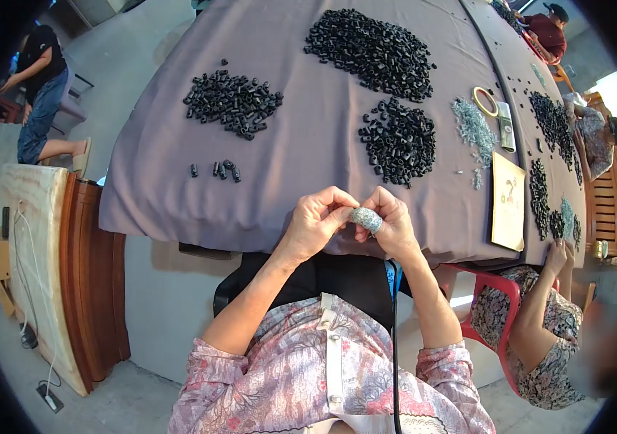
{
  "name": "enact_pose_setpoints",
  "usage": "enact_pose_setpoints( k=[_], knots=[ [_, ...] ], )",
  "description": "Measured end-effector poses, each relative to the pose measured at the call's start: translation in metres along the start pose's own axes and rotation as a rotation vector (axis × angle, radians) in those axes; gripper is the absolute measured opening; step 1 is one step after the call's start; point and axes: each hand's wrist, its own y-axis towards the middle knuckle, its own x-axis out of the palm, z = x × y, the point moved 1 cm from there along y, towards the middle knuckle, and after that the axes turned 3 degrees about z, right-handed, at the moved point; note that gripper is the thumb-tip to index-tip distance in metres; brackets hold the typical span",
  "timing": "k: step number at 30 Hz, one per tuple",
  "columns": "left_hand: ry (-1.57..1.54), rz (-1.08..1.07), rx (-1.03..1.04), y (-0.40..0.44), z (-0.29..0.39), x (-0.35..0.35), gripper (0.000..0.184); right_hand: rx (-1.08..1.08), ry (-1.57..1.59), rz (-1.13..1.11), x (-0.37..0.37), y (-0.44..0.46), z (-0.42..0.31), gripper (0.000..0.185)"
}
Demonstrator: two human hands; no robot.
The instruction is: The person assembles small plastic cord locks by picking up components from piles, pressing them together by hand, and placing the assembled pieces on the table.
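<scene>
Both of my hands meet over the near edge of the cloth-covered table. My left hand [318,220] is pinched at the fingertips, and what it pinches is too small to make out. The fingers of my right hand [389,223] are curled round a silvery, glittery bundle [366,218], which lies against my left fingertips. Beyond my hands sits a pile of small black parts [399,141]. A few separate black pieces [225,171] lie to the left, below another black pile [232,103].
A larger black pile [370,52] lies farther back. Clear small pieces [473,126], a tape roll [485,102] and a cardboard sheet [508,201] are at right. A co-worker [533,325] sits close on the right. A wooden cabinet [95,282] stands left.
</scene>
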Motion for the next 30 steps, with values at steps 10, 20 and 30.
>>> enact_pose_setpoints(
  k=[10,20,30],
  knots=[
    [0.176,0.044,0.138,-0.004,0.001,0.01,0.002,0.023,-0.033,-0.041,-0.007,-0.003,-0.003,0.02],
    [0.0,0.026,-0.029,-0.001,-0.001,0.01,0.008,0.044,0.071,-0.084,-0.012,0.001,-0.004,0.021],
    [0.003,0.026,0.008,-0.002,-0.002,0.007,0.005,0.056,-0.063,-0.031,-0.007,-0.001,-0.006,0.02]
  ],
)
